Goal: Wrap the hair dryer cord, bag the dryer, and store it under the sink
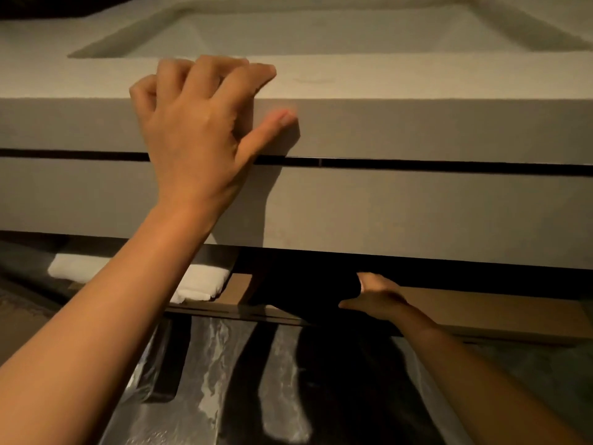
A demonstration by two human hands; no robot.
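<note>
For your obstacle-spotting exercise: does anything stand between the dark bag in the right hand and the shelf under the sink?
Nothing visible does. The right hand presses the dark bag onto the wooden shelf; the folded white towel lies to its left, apart.

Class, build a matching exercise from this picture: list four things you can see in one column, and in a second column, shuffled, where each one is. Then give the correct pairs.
Column one:
1. left hand
2. right hand
3. white towel
4. black bag

Column two:
A. folded on the shelf, at its left
B. resting on the front edge of the sink counter
C. on the shelf under the sink, against the right hand
D. low down, reaching under the counter

Pairs: 1-B, 2-D, 3-A, 4-C
</note>
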